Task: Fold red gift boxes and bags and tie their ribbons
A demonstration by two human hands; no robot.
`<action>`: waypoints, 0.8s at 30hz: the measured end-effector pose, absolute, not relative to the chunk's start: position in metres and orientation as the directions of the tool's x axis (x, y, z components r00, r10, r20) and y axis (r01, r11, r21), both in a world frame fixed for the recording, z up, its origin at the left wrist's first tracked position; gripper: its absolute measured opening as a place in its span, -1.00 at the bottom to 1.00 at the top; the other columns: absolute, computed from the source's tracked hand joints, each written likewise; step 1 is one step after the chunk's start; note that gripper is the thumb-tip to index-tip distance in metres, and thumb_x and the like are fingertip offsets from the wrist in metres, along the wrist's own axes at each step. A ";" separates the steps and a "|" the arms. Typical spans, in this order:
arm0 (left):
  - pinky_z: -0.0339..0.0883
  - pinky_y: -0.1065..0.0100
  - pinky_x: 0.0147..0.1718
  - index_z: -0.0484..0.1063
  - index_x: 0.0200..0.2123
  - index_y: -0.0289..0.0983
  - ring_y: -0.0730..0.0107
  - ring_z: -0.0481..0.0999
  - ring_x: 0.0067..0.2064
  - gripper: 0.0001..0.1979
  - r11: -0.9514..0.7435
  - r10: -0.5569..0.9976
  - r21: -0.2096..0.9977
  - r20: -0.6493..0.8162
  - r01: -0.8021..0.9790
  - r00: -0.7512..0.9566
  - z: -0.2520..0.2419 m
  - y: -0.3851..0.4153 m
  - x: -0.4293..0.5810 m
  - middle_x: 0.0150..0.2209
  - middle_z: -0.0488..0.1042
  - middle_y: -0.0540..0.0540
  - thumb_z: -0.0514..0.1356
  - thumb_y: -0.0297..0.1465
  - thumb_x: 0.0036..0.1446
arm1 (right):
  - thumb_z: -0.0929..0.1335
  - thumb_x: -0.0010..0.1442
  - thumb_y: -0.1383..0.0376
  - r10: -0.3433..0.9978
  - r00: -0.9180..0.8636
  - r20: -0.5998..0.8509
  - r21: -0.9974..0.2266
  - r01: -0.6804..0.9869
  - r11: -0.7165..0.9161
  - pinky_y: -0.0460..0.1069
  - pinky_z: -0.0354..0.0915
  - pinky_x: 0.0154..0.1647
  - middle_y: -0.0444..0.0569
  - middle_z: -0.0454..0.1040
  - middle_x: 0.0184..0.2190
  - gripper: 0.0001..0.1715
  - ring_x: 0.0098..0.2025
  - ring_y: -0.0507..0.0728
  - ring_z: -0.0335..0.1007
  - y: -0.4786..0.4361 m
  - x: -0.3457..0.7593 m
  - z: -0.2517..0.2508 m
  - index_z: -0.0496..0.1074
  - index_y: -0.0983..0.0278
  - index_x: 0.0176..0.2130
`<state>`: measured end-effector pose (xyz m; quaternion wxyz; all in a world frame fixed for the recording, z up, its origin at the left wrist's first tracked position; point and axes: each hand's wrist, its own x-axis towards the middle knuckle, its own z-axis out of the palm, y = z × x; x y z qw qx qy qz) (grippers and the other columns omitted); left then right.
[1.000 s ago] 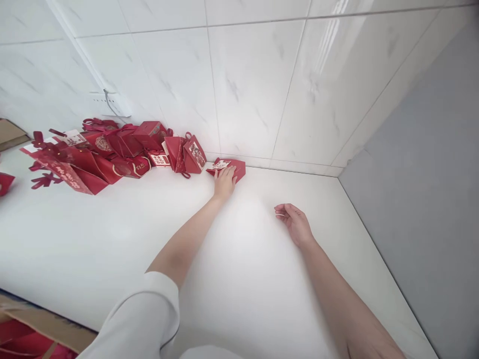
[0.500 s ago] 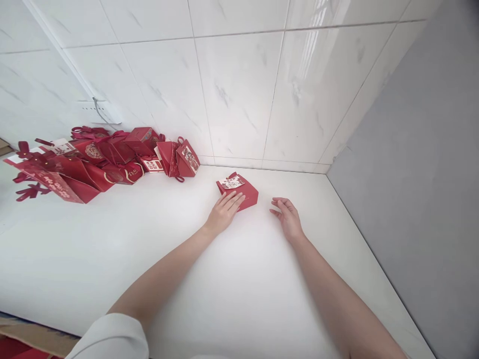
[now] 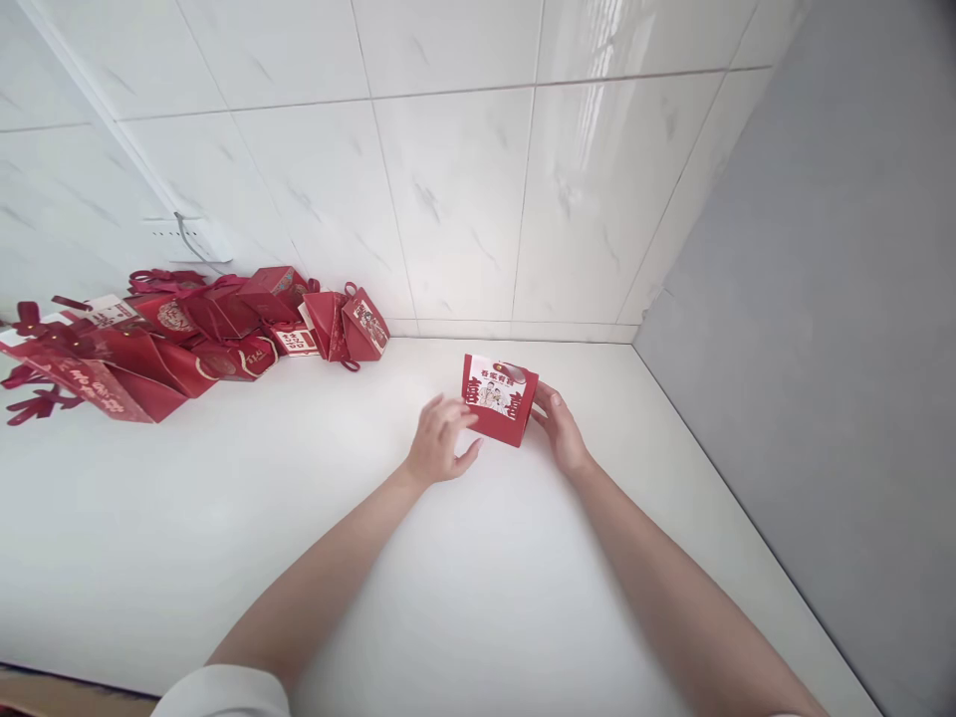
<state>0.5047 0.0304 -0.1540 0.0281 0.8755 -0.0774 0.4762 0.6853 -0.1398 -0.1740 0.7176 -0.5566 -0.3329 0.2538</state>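
A red gift box [image 3: 499, 428] stands on the white tabletop, its face with white printed paper and red characters turned toward me. My left hand [image 3: 442, 438] is at the box's lower left corner; its fingers are slightly bent and the thumb is apart, with nothing gripped. My right hand [image 3: 559, 428] holds the box by its right side, and part of its fingers is hidden behind that edge.
Several red gift boxes and bags [image 3: 216, 309] with ribbons crowd the table's left back, along the tiled wall [image 3: 448, 199]. A socket with a grey cable [image 3: 183, 237] sits above them. To the right rises a grey panel [image 3: 807, 329]. A cardboard edge shows at lower left.
The box has turned so that its printed face points toward me. My right hand has moved left onto its side. My left hand has come off its top, and the view has shifted slightly.
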 end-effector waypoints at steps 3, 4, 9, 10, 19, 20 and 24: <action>0.08 -0.22 0.33 -0.04 0.39 -0.20 -0.12 0.07 0.42 -0.09 -0.926 0.253 0.365 0.791 -0.097 0.556 -0.158 0.044 0.508 0.38 0.06 -0.39 0.35 -0.18 0.10 | 0.13 0.29 -0.28 0.742 0.613 0.273 -0.948 0.039 0.316 0.29 0.06 0.39 -0.14 0.14 0.42 -0.25 0.46 0.25 -0.01 -0.141 0.684 -0.171 0.20 -0.07 0.31; 0.03 -0.22 0.35 -0.12 0.42 -0.17 -0.13 -0.05 0.46 -0.06 -0.865 0.349 0.495 0.713 -0.084 0.608 -0.161 0.051 0.510 0.44 -0.08 -0.37 0.32 -0.12 0.13 | 0.16 0.29 -0.26 0.742 0.597 0.307 -0.938 0.055 0.343 0.28 0.07 0.39 -0.13 0.12 0.43 -0.26 0.46 0.25 -0.01 -0.141 0.683 -0.171 0.18 -0.06 0.32; 0.06 -0.11 0.36 -0.05 0.41 -0.11 -0.04 -0.14 0.49 -0.28 -0.491 0.513 0.871 0.308 -0.021 0.801 -0.173 0.075 0.525 0.47 -0.11 -0.26 0.04 0.03 0.31 | 0.50 0.09 -0.07 0.790 0.537 0.296 -0.954 0.119 0.277 0.23 0.13 0.37 -0.01 0.16 0.40 -0.05 0.39 0.28 0.13 -0.137 0.676 -0.170 0.14 0.02 0.33; 0.12 -0.08 0.35 -0.01 0.40 -0.15 -0.04 -0.08 0.48 -0.27 -0.456 0.465 0.888 0.292 -0.056 0.836 -0.173 0.076 0.528 0.46 -0.07 -0.28 0.05 0.04 0.31 | 0.52 0.06 -0.02 0.804 0.526 0.276 -0.961 0.120 0.251 0.23 0.15 0.36 0.01 0.21 0.38 -0.03 0.36 0.27 0.18 -0.137 0.674 -0.169 0.15 0.04 0.33; 0.42 0.03 0.13 0.26 0.21 -0.25 -0.01 0.46 0.19 -0.39 -0.396 0.286 0.899 0.315 -0.187 0.905 -0.163 0.058 0.523 0.22 0.41 -0.31 0.24 -0.07 0.21 | 0.45 0.19 0.05 0.894 0.391 0.219 -0.975 0.053 0.216 0.22 0.31 0.24 -0.01 0.37 0.27 -0.26 0.26 0.28 0.33 -0.144 0.667 -0.159 0.24 0.07 0.28; 0.43 0.04 0.11 0.27 0.20 -0.23 0.00 0.48 0.17 -0.41 -0.420 0.263 0.888 0.317 -0.188 0.911 -0.161 0.056 0.521 0.20 0.42 -0.30 0.25 -0.09 0.21 | 0.43 0.21 0.03 0.885 0.405 0.230 -0.973 0.071 0.220 0.22 0.32 0.22 -0.01 0.38 0.26 -0.28 0.25 0.28 0.35 -0.144 0.667 -0.159 0.25 0.07 0.28; 0.44 0.07 0.08 0.27 0.20 -0.23 0.00 0.50 0.13 -0.43 -0.497 0.169 0.836 0.356 -0.232 0.919 -0.157 0.055 0.514 0.17 0.45 -0.28 0.22 -0.08 0.22 | 0.41 0.19 -0.08 0.840 0.471 0.270 -0.963 0.133 0.235 0.19 0.38 0.15 -0.01 0.46 0.20 -0.29 0.19 0.31 0.42 -0.141 0.666 -0.162 0.30 0.09 0.23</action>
